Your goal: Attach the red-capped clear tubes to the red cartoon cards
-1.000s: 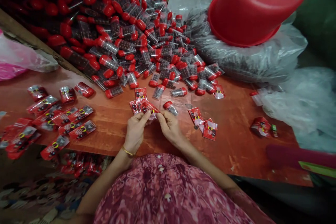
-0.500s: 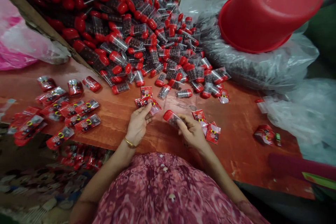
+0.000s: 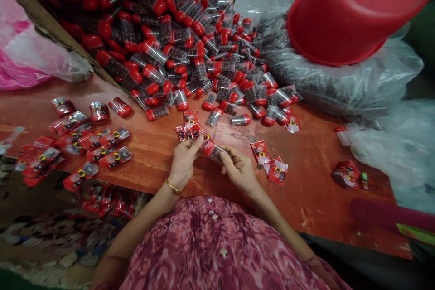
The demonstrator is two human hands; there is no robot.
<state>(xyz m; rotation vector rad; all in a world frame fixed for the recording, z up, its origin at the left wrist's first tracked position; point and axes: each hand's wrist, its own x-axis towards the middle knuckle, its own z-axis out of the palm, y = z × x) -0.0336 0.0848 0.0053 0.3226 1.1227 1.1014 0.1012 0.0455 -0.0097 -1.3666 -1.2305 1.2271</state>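
Right at the near edge of the frame, a patterned pink garment (image 3: 210, 244) is seen, with both forearms reaching out over it and a gold bangle (image 3: 173, 186) worn on the left wrist. The right hand (image 3: 239, 170) is closed in a firm pinch on a clear tube (image 3: 215, 152) with a red cap, and the tube is held just above the table at centre frame, angled between the two hands. The left hand (image 3: 183, 165) is curled, its fingertips (image 3: 200, 141) brought up against the tube's capped end, and whether the tube or a packet is being gripped by it cannot be told. Small red packets (image 3: 186, 132) are lying just beyond those fingertips. More packets (image 3: 90, 140) are spread at left on the red table (image 3: 306, 181), and others (image 3: 273, 165) are lying at right. Farther off, a heap of tubes (image 3: 176, 45) is spilling from a cardboard box (image 3: 44, 13) at upper left, while a red bucket (image 3: 353, 13) is seen tilted upside down on a clear bag (image 3: 340, 88) of dark contents at upper right.
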